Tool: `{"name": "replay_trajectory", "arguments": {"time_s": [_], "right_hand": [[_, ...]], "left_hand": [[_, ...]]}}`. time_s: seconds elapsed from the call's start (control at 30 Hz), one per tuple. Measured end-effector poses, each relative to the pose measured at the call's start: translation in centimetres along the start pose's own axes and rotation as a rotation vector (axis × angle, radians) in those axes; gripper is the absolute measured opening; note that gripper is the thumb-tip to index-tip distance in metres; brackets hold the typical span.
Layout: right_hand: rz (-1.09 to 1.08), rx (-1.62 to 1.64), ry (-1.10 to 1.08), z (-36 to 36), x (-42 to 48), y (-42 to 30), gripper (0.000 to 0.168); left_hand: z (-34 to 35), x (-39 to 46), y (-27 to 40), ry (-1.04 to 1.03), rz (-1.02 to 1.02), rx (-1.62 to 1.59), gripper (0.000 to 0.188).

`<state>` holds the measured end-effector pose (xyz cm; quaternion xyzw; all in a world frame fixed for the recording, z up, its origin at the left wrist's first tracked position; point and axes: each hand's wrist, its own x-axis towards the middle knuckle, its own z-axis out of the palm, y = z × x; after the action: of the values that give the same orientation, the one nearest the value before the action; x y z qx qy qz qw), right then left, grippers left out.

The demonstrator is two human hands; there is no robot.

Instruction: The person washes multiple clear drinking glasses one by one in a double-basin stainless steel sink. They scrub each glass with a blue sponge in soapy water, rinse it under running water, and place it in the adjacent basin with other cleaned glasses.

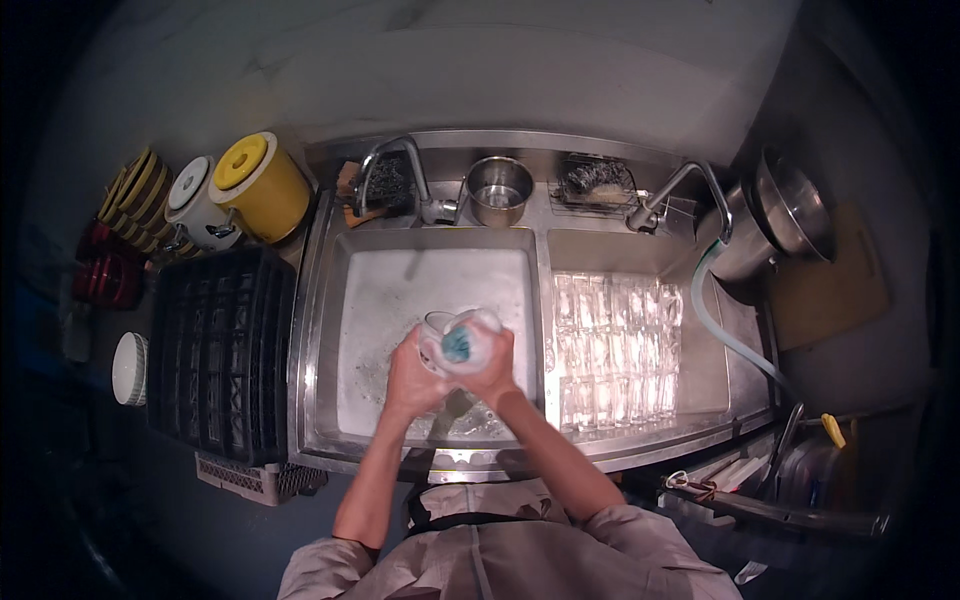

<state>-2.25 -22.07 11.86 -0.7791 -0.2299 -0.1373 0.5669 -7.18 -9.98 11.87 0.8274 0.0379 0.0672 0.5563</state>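
Note:
Both hands meet above the left sink basin (375, 277), which is filled with white, sudsy water. My left hand (415, 379) grips a clear drinking glass (437, 321) whose rim shows at the top; the rest is blurred and partly covered by fingers and foam. Pressed against the glass, my right hand (491, 367) is closed around a foamy teal scrubbing pad (456, 345). Whether the pad is inside or outside the glass, I cannot tell. In the right basin (705, 360), several clear glasses (615, 352) lie on their sides in packed rows.
Two faucets (409, 150) (705, 169) arch over the basins; a hose (701, 307) hangs from the right one. Behind stand a steel pot (500, 191) and a wire basket (596, 187) with scouring pads. Dark glass racks (221, 352) and a yellow dispenser (262, 187) stand left, metal bowls (795, 202) right.

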Motion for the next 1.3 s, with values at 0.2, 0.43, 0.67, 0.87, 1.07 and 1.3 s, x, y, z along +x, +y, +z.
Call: {"name": "replay_trajectory", "arguments": {"time_s": [0.2,0.43,0.67,0.87,1.07,1.3], "right_hand": [[0.019,0.109,-0.098,-5.7,2.1,2.7,0.032],[-0.106,0.111,-0.009,-9.5,2.1,3.1,0.032],[-0.075,0.054,0.129,-9.7,2.3,2.4,0.030],[-0.512,0.177,0.087,-9.7,1.1,2.0,0.028],[-0.429,0.129,0.085,-8.7,0.9,2.4,0.025],[-0.235,0.092,0.061,-8.4,1.8,1.1,0.025]], "left_hand": [[4.0,0.4,1.0,-0.223,-0.494,-0.709,0.072],[7.4,-1.2,1.1,-0.367,-0.449,-0.318,0.069],[8.7,-1.5,2.6,-0.067,-0.223,-0.433,0.064],[6.0,-1.3,3.9,-0.509,-0.340,-0.728,0.058],[6.4,-1.5,3.3,0.155,0.022,0.036,0.058],[5.8,-0.7,3.8,-0.069,-0.261,-0.394,0.059]]}}
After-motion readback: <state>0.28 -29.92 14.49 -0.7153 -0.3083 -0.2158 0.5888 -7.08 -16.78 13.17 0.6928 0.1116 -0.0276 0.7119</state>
